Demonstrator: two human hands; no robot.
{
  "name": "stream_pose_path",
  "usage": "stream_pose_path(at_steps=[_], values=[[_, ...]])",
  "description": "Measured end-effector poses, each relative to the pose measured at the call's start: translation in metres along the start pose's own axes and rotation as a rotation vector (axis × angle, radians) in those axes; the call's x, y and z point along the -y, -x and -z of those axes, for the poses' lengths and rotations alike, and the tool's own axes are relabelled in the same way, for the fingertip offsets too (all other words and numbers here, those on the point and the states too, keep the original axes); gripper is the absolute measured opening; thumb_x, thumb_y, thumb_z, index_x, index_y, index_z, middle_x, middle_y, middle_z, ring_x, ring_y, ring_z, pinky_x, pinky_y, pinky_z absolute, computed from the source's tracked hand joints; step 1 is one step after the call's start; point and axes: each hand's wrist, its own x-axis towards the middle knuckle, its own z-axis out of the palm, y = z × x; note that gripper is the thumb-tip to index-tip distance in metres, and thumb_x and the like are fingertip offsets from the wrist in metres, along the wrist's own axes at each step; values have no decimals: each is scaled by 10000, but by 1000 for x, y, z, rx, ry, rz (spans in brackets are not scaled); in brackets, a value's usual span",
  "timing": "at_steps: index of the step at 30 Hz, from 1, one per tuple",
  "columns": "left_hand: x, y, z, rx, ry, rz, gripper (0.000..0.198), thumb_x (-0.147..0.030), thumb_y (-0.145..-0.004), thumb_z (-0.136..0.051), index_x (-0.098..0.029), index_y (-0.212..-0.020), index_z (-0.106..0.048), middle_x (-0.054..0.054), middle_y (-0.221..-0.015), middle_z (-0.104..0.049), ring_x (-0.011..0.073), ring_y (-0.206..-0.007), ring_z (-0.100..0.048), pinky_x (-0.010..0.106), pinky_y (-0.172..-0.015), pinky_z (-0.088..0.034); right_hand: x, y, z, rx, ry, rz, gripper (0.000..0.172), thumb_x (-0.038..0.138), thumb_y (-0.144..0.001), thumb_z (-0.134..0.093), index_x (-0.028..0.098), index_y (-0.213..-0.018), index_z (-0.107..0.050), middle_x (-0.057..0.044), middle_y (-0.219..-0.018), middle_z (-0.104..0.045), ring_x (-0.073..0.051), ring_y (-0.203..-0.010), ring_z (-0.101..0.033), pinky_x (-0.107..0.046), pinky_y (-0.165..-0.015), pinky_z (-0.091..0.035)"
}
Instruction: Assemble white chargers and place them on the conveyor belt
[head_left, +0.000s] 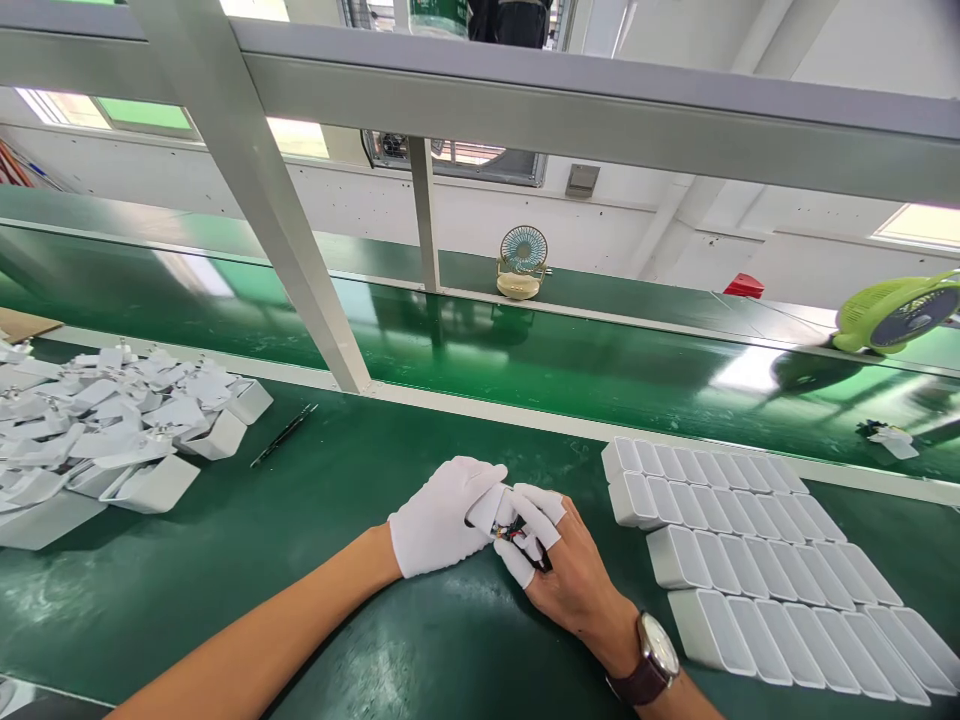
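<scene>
My left hand (448, 517), in a white glove, is closed on a small white plastic casing (489, 508) above the green tabletop. Red and dark wires (513, 530) and small parts show at the casing's right end. White covers sit on several fingers of my right hand (551, 555), which wears a wristwatch. Its fingers are closed around the wired end, by a small black part (541, 560). Whether that black part is joined to the casing, I cannot tell.
Rows of white plastic shells (757, 580) stand on the right. White parts and open housings (112, 430) are heaped at left, beside a black pen (283, 436). Behind the bench's edge strip runs a shiny green surface (480, 350). A slanted metal post (277, 230) rises at left.
</scene>
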Motion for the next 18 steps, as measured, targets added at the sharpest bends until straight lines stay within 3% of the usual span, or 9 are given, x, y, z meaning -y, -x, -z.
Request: stream_pose_path(at_steps=[4,8,12,15,18], values=[[-4,-1,4,91,47,158,410,-187,-851,-657,-277,-1245,-590,77,-1099,-676,264,-1052,-607,444,-920,-506,1,-1,7,21,-149,-178,399,253,-982,-559,237,-1379,-521,-114,-1195,-664,-245,-1084,-658,-405,-904,-602],[-2,1,7,121,265,405,279,-162,-827,-662,-264,-1087,-665,31,-1048,-687,194,-930,-628,334,-798,-541,-3,-1,6,-59,-173,-290,297,191,-1021,-464,245,-1272,-613,-76,-1106,-708,-200,-1008,-697,-352,-882,-617],[-1,1,8,198,459,569,365,-258,-774,-752,-242,-1125,-654,15,-1032,-701,164,-817,-627,312,-750,-542,-7,2,-4,-99,-78,-248,315,161,-983,-534,230,-1278,-623,-107,-1203,-676,-233,-1129,-658,-418,-973,-587],[-1,0,10,192,569,637,267,-348,-863,-678,-218,-1094,-646,28,-1005,-708,174,-815,-639,336,-771,-553,-7,5,-9,8,-73,-220,391,162,-977,-546,245,-1359,-579,-124,-1309,-619,-252,-1222,-609,-452,-1023,-562],[-2,-2,11,181,643,629,225,-372,-946,-568,-203,-1062,-661,53,-1014,-710,199,-881,-664,360,-829,-558,-4,5,-10,68,-46,-149,463,139,-966,-555,287,-1405,-550,-121,-1314,-592,-257,-1197,-605,-453,-979,-586]])
